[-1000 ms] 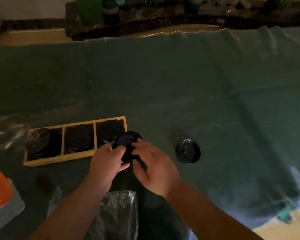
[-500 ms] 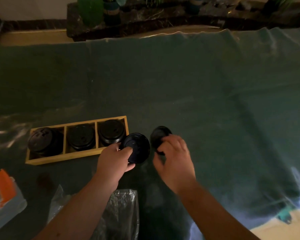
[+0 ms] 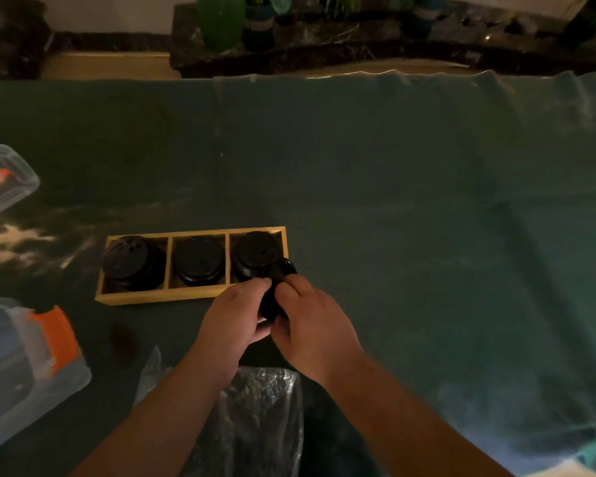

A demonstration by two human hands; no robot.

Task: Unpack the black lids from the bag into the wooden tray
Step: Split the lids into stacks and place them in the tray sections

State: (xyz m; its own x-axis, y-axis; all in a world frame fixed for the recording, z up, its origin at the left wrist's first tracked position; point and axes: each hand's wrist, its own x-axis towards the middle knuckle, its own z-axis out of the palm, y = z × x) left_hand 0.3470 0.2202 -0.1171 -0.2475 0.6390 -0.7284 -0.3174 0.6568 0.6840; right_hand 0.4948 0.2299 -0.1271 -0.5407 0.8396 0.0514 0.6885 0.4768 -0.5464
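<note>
A wooden tray (image 3: pixel 159 297) with three compartments lies on the dark green cloth, each compartment holding a stack of black lids (image 3: pixel 199 259). Just right of the tray's near right corner, my left hand (image 3: pixel 236 313) and my right hand (image 3: pixel 312 320) meet around black lids (image 3: pixel 278 274), held upright between the fingers of both. How many lids are in the hands cannot be told. The clear plastic bag (image 3: pixel 255 418) lies crumpled on the cloth below my forearms.
A clear plastic box with an orange latch (image 3: pixel 28 366) sits at the near left, and another clear box (image 3: pixel 4 180) at the far left. A dark ledge with plants (image 3: pixel 324 36) runs behind the table's far edge.
Half a second ago each hand held a separate lid, apart. Now the hands have come together, with the lids pressed between them beside the tray's right end.
</note>
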